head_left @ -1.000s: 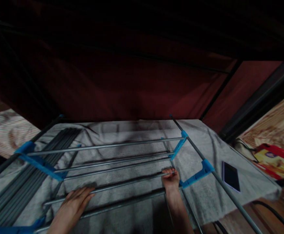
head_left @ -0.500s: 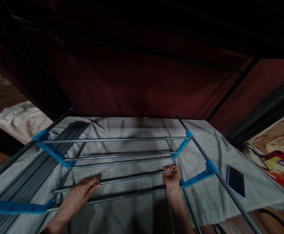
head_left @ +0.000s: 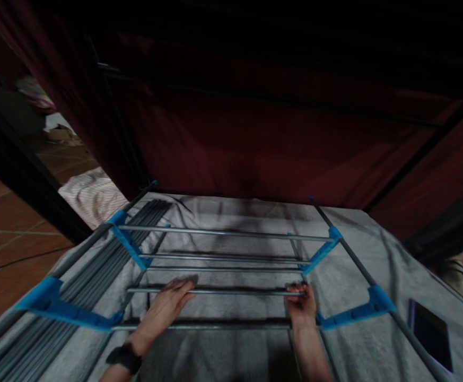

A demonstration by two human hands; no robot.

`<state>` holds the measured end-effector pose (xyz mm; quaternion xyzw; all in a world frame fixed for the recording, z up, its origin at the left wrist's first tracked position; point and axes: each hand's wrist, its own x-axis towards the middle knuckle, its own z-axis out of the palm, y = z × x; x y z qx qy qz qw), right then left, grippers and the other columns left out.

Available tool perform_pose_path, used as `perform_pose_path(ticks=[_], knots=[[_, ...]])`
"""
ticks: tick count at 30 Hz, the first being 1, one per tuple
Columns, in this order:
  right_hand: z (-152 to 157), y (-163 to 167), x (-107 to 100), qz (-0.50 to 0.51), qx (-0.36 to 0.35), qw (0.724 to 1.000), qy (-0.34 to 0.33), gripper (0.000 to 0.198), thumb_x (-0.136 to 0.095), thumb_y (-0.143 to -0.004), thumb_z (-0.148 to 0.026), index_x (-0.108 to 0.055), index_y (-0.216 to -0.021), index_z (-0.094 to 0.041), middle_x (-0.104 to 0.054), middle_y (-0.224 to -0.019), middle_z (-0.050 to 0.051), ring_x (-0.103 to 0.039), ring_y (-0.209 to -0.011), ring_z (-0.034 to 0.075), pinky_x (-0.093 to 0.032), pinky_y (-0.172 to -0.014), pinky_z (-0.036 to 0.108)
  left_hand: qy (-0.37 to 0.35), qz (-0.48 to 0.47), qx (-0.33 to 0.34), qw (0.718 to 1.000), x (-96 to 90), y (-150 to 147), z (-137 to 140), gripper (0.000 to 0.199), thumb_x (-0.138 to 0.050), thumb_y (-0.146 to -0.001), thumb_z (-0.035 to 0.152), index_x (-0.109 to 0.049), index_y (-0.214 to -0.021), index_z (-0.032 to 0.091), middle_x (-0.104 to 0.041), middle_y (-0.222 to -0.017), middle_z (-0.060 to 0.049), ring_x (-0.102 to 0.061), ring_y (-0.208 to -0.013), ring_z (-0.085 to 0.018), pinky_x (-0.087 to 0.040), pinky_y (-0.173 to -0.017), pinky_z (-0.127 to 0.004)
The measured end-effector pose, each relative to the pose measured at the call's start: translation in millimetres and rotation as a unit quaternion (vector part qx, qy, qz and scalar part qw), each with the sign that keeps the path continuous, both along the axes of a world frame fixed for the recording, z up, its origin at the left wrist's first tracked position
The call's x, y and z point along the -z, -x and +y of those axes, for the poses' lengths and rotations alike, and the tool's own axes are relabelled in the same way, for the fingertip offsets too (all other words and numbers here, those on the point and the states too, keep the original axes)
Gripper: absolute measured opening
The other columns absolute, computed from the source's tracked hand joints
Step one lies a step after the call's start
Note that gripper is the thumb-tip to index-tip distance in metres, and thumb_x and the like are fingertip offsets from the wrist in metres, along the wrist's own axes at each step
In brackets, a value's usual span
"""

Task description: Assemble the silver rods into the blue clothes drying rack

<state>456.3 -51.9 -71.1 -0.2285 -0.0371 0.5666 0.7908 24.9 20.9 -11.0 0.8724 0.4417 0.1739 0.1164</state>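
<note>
A loose grey metal rod (head_left: 239, 292) lies crosswise low over the cloth, nearly level. Near its left part, my left hand (head_left: 171, 303) is closed over it, palm down, with a dark band (head_left: 124, 359) on the wrist. My right hand (head_left: 302, 303) grips the right end, palm up and fingers curled. Around the hands stands a frame of grey tubes, with blue plastic brackets at the front left (head_left: 66, 307), front right (head_left: 360, 309), back left (head_left: 128, 239) and back right (head_left: 321, 250). A fixed crossbar (head_left: 231, 324) runs below the loose rod, partly hidden by my forearms.
A bundle of several grey tubes (head_left: 107, 265) lies on the left of the grey cloth (head_left: 231, 212). A dark-screened phone (head_left: 430, 334) rests at the right. Dark red fabric (head_left: 255, 154) hangs behind, and a striped cloth (head_left: 96, 193) lies on the tiled floor (head_left: 8, 233).
The view has swung left, so the frame sits further right in the picture. The rod, tilted before, is now almost level, with both hands still on it.
</note>
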Motion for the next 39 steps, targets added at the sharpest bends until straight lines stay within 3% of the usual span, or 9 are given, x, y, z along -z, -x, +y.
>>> perform_pose_path(ticks=[4, 10, 16, 24, 29, 39], knots=[[-2, 1, 4, 0.05, 0.024, 0.996, 0.068, 0.036, -0.085, -0.061, -0.019, -0.05, -0.062, -0.02, -0.046, -0.05, -0.011, -0.046, -0.046, 0.006, -0.029, -0.034, 0.011, 0.014, 0.017, 0.003, 1.0, 3.6, -6, -1, 0.033, -0.041, -0.102, 0.04, -0.07, -0.103, 0.024, -0.075, -0.102, -0.006, -0.07, -0.093, -0.023, -0.054, -0.09, -0.038], [-3, -3, 0, 0.024, 0.012, 0.997, 0.067, 0.037, -0.08, -0.064, -0.015, -0.044, -0.062, -0.02, -0.041, -0.047, -0.012, -0.042, -0.044, 0.005, -0.035, -0.038, 0.012, 0.082, -0.015, -0.006, 0.996, -15.9, -14, -6, 0.018, -0.056, -0.096, 0.039, -0.065, -0.104, 0.027, -0.074, -0.102, -0.001, -0.069, -0.098, -0.02, -0.051, -0.086, -0.03], [-5, -1, -9, 0.007, 0.045, 0.994, 0.103, 0.039, -0.077, -0.063, -0.015, -0.038, -0.061, -0.021, -0.038, -0.047, -0.013, -0.037, -0.04, 0.004, -0.04, -0.042, 0.016, 0.067, 0.013, 0.008, 0.998, -17.9, -24, -5, 0.021, -0.048, -0.099, 0.037, -0.064, -0.099, 0.024, -0.073, -0.096, -0.004, -0.068, -0.094, -0.021, -0.051, -0.084, -0.032], [-10, 3, -17, 0.012, 0.034, 0.994, 0.101, 0.038, -0.074, -0.066, -0.015, -0.037, -0.063, -0.021, -0.038, -0.048, -0.012, -0.038, -0.042, 0.005, -0.04, -0.043, 0.017, 0.077, 0.027, 0.016, 0.997, -17.5, -26, -10, 0.032, -0.039, -0.103, 0.039, -0.067, -0.102, 0.023, -0.072, -0.092, -0.004, -0.068, -0.09, -0.02, -0.051, -0.081, -0.032], [-11, 4, -18, 0.023, 0.04, 0.994, 0.098, 0.037, -0.075, -0.069, -0.017, -0.04, -0.064, -0.022, -0.036, -0.046, -0.013, -0.037, -0.042, 0.005, -0.039, -0.044, 0.017, 0.061, 0.024, 0.024, 0.998, -20.8, -27, -15, 0.028, -0.049, -0.1, 0.043, -0.065, -0.111, 0.023, -0.072, -0.105, -0.005, -0.066, -0.102, -0.022, -0.05, -0.09, -0.034], [-6, 8, -21, 0.028, 0.038, 0.994, 0.102, 0.028, -0.073, -0.069, -0.015, -0.045, -0.068, -0.022, -0.039, -0.052, -0.011, -0.04, -0.044, 0.006, -0.039, -0.042, 0.017, 0.021, 0.06, 0.043, 0.997, -27.5, -32, -16, 0.033, -0.038, -0.105, 0.038, -0.066, -0.104, 0.021, -0.071, -0.103, -0.006, -0.065, -0.098, -0.021, -0.05, -0.089, -0.035]])
